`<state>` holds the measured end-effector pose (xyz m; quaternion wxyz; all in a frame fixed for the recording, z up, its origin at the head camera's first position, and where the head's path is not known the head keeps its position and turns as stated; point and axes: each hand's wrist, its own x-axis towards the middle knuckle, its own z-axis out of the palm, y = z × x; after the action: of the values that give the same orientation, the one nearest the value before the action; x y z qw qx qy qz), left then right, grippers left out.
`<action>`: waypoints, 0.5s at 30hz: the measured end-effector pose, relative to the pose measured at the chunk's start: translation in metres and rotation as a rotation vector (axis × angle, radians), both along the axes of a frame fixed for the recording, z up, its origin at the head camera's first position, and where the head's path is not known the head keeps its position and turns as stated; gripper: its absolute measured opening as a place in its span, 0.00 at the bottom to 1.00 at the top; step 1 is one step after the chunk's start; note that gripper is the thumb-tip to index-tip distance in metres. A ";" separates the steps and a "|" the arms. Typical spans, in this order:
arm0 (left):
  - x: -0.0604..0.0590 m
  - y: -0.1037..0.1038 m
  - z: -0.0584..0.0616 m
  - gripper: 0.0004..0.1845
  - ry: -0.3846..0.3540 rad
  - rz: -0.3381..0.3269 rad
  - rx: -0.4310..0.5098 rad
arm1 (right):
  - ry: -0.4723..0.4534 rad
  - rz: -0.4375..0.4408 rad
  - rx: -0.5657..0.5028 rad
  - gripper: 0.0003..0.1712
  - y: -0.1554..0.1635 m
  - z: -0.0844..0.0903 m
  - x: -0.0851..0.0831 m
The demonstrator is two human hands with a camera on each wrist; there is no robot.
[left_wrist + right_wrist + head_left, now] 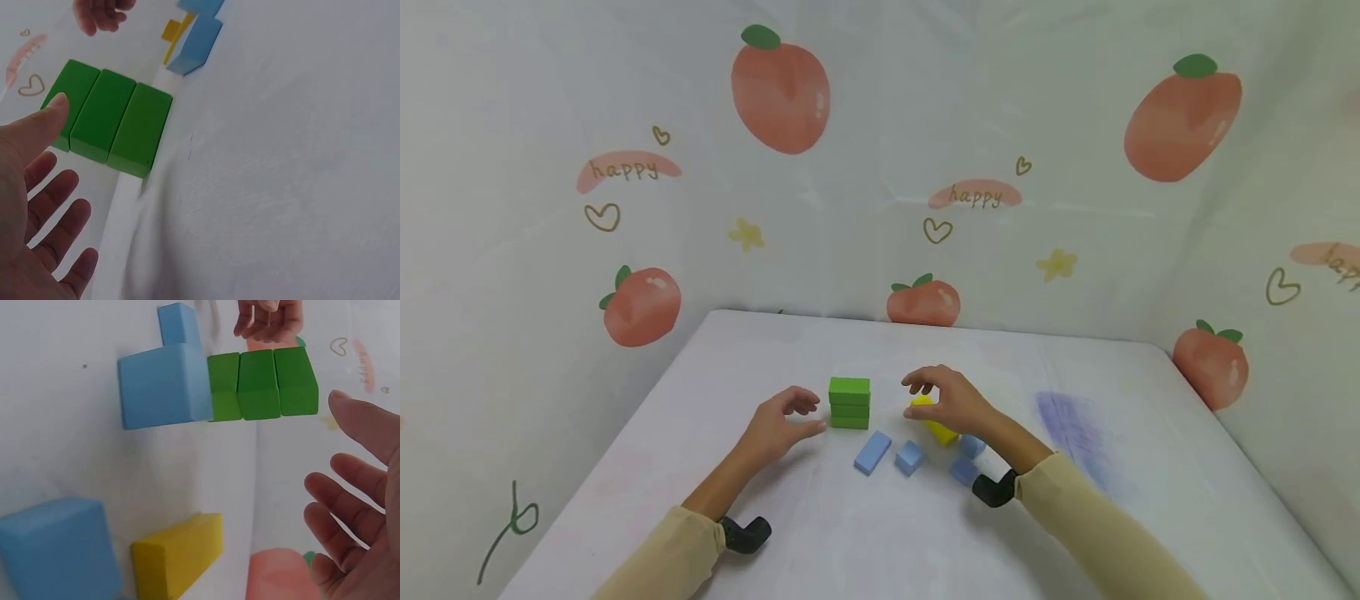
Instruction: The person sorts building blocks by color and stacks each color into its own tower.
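The left hand (778, 423) hovers just left of the green stack (849, 403), fingers loose and spread, thumb close to the lowest block but holding nothing. The left wrist view shows that thumb right beside the top block; whether it actually touches cannot be told. Three green blocks sit flat, one on another, near the middle of the tabletop (790, 533). Each block's long axis appears to run left to right across the tabletop, broad face up, and the edges line up fairly well.

Over on the other side, the right hand (946, 402) arches above the yellow block (938, 427), fingers relaxed and gripping nothing in the right wrist view. The yellow block lies flat, its long axis slanting from far left to near right, well apart from the stack.

The risk, as it looks: the left thumb is near enough that a small nudge could slide the blocks out of line or tip the stack to the right. The blue blocks (872, 452) lie scattered just in front, so a low-moving wrist could knock them into the stack's base.
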<state>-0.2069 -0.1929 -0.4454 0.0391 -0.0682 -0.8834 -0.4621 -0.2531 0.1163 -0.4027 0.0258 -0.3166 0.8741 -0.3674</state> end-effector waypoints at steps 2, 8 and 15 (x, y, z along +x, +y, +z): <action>0.003 0.003 0.000 0.19 0.000 -0.016 -0.005 | -0.014 -0.004 0.015 0.24 0.004 -0.001 0.002; 0.010 0.016 -0.002 0.17 0.010 -0.099 -0.025 | -0.010 0.014 0.056 0.24 0.012 -0.007 0.009; 0.020 0.039 -0.002 0.17 -0.053 -0.130 -0.064 | -0.005 0.061 0.058 0.24 0.014 -0.015 0.020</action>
<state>-0.1870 -0.1543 -0.4477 -0.0166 -0.1141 -0.8922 -0.4368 -0.2335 0.1305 -0.4179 0.0484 -0.3413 0.8743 -0.3417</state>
